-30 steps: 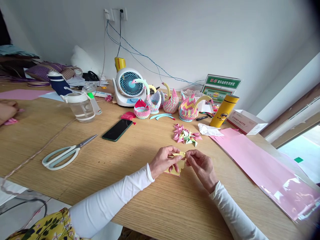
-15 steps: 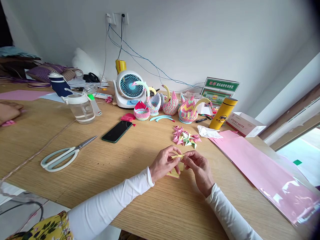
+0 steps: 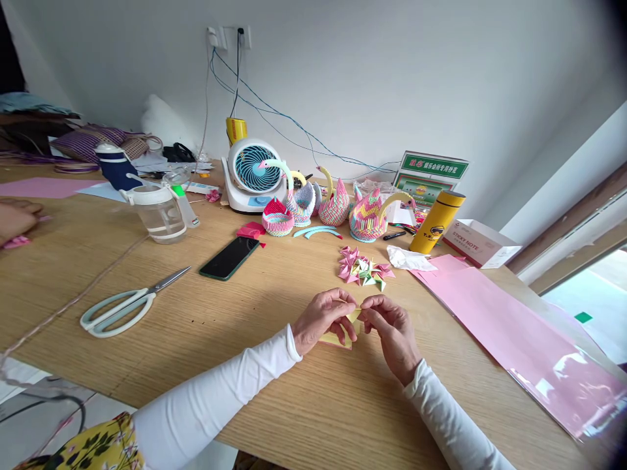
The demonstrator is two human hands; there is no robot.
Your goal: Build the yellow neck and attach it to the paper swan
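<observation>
Between my two hands is a small piece of yellow paper [image 3: 356, 314], partly hidden by the fingers. My left hand [image 3: 327, 318] pinches it from the left, its lower fingers hanging over a yellow paper stack [image 3: 337, 342] with a pinkish edge on the table. My right hand [image 3: 390, 329] has thumb and forefinger closed on the paper's right end. Just beyond the hands lies a pile of folded paper pieces [image 3: 363, 269] in pink, yellow, white and green.
Scissors [image 3: 132, 307] and a black phone [image 3: 229, 258] lie to the left. Folded-paper swans [image 3: 335, 203] and a fan [image 3: 253, 175] stand at the back. Pink sheets [image 3: 514, 339], a yellow cylinder [image 3: 437, 223] and a sticky-note box [image 3: 480, 243] are right. Another person's hand [image 3: 18, 222] rests far left.
The yellow paper has turned between my fingers, and less of it shows above them. My left fingers have shifted closer to my right fingertips. The right hand has hardly moved.
</observation>
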